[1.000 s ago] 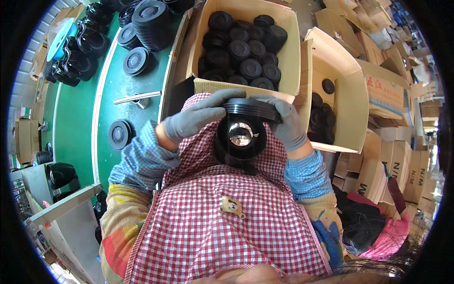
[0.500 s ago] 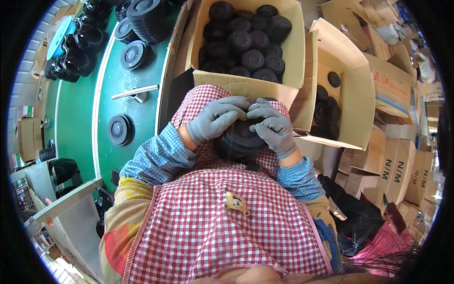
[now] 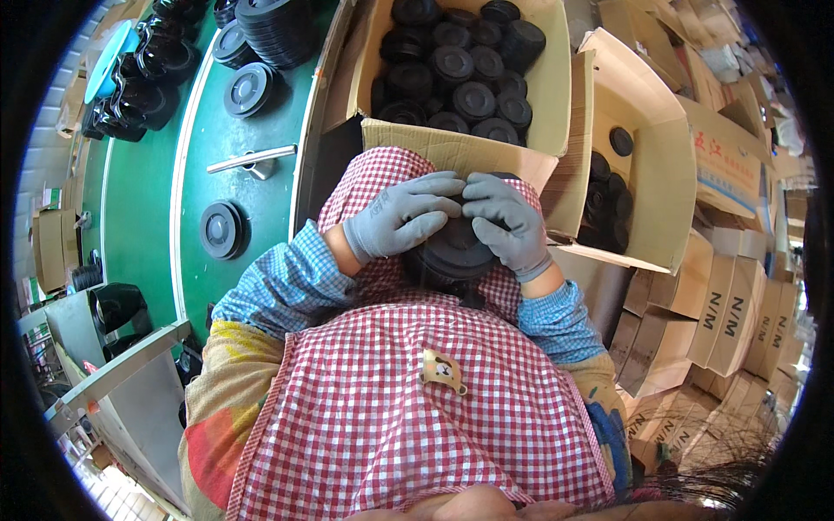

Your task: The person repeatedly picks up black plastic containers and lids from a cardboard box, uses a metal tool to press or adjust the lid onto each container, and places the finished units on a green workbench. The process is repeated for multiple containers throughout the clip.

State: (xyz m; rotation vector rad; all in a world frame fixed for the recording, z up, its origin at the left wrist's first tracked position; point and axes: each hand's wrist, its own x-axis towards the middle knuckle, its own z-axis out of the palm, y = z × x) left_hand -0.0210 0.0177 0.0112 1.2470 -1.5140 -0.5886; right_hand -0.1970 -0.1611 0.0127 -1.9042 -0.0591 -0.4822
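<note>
1. Head view, and the action is low and central: the black disc (image 3: 452,252) lies over the lap, just beyond the bib of the checked apron (image 3: 417,382), its far part tucked under two gloved hands. What supports it underneath is hard to make out.

2. Left hand (image 3: 398,217): fingers bent, close together, reaching across the disc's far side. Right hand (image 3: 510,224): a near mirror of it, thumb turned inward. The two sets of fingertips almost meet. Are they gripping? I cannot tell; the undersides are hidden.

3. Step in hand, by my reading: close two-handed work at the disc's far rim. A good next move calls for matched pressure from both sides and a level disc, with neither hand dragging it askew.

4. Watch the edges! Straight ahead, the near flap of the large cardboard box (image 3: 452,149) stands just past the hands, with heaped discs (image 3: 452,62) behind it. Over on the right, the smaller box (image 3: 665,187) crowds the right hand's side; any sideways swing has to mind its near edge.

5. Better room to the left: the green desk (image 3: 261,204) offers a stretch between the metal tool (image 3: 261,158) and the short stack (image 3: 221,230). Towards me, over the apron, the way lies open too.
</note>
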